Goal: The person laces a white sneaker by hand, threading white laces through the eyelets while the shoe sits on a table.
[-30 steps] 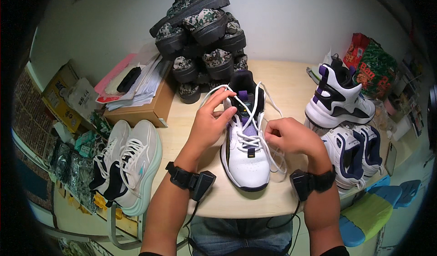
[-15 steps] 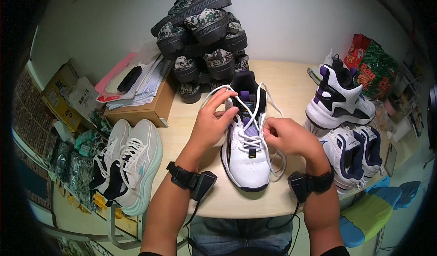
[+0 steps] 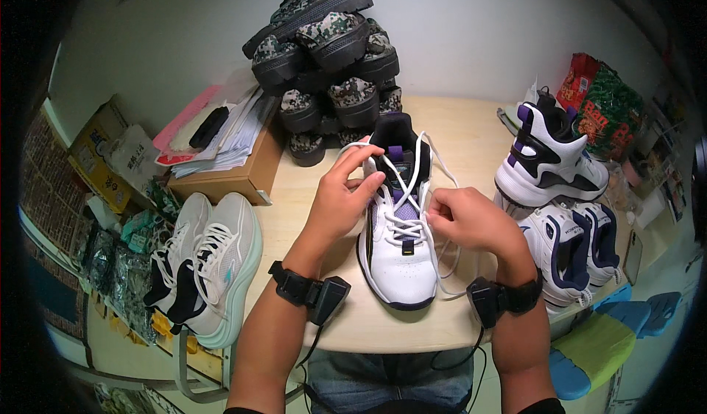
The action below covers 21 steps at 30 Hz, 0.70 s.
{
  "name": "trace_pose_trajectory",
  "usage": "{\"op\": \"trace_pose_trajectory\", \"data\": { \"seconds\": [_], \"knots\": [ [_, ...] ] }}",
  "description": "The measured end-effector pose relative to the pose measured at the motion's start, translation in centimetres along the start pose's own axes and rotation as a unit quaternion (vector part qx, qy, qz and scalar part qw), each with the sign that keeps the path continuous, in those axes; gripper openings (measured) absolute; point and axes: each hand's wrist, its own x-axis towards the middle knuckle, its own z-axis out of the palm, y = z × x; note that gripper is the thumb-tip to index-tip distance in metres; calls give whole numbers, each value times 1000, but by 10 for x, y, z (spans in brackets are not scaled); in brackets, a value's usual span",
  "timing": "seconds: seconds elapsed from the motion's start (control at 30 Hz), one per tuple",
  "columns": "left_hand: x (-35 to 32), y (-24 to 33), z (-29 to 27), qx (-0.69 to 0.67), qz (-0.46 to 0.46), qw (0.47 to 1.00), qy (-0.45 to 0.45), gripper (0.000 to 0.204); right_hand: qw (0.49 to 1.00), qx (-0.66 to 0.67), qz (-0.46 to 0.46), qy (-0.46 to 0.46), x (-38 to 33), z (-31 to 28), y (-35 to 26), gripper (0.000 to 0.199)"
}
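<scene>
A white sneaker [image 3: 398, 274] with a black collar and purple tongue stands in front of me, toe toward me. White shoelaces [image 3: 406, 227] cross its lower eyelets, and their upper lengths run loose beside the collar. My left hand [image 3: 340, 195] rests against the left side of the opening; thumb and forefinger are apart, touching the upper edge near a lace. At the right eyelets, my right hand [image 3: 468, 217] is closed in a pinch on the shoelace, its fingertips partly hidden. A loose lace end hangs below that hand.
Grey-white running shoes [image 3: 228, 267] stand at left, beside a cardboard box [image 3: 234, 181] topped with papers. Camouflage shoes [image 3: 317, 68] are stacked at the back. On the right, a matching white-purple sneaker [image 3: 552, 160] stands behind white-navy shoes [image 3: 567, 259] and near a phone [image 3: 632, 258].
The loose lace right of the shoe has shifted, its end now reaching toward my right wrist. Both hands stay nearly in place.
</scene>
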Motion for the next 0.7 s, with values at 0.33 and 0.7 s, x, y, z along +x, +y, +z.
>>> {"op": "trace_pose_trajectory", "data": {
  "seconds": [0.33,0.7],
  "knots": [
    [-1,-4,-3,2,-28,1000,-11,34,998,-3,50,-42,0,-6,0,25],
    [0,-6,2,205,114,971,49,30,998,-59,15,-36,1,-1,13,14]
  ]
}}
